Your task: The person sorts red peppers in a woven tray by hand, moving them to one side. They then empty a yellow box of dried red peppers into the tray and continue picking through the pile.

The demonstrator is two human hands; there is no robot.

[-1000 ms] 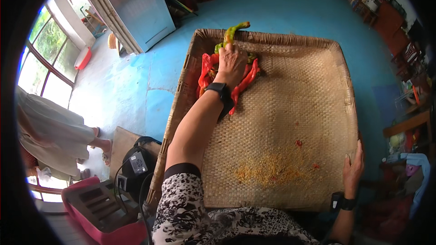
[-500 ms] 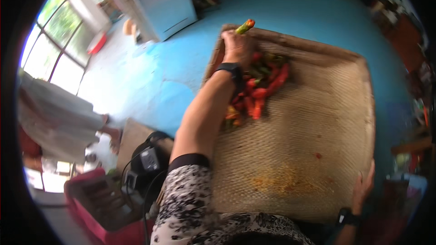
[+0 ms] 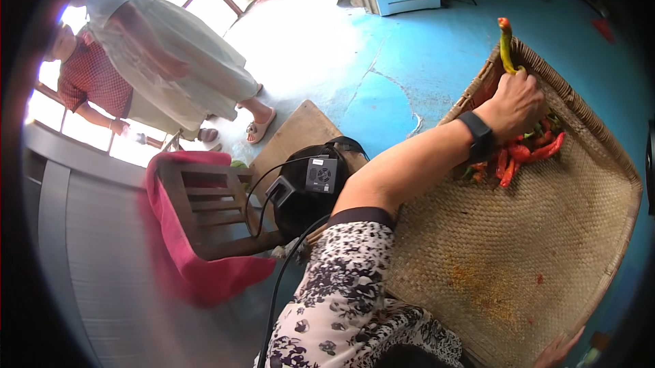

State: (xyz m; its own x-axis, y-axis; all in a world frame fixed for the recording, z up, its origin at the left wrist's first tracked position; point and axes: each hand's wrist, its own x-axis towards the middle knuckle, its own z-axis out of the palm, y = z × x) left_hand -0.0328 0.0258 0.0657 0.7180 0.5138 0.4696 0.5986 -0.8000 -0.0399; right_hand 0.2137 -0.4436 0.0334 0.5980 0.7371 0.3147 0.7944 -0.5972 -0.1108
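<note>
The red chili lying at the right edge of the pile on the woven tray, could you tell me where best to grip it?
Probably at its free right end. The red chili lies flat on the woven tray, its left end tucked among the other chilies. Come from the right, over bare weave; the left hand, holding a green-yellow chili, occupies the left.

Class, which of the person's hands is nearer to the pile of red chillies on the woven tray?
Left. The left hand rests right at the red chillies, gripping a yellow-green chilli; the right hand is at the woven tray's near edge.
</note>
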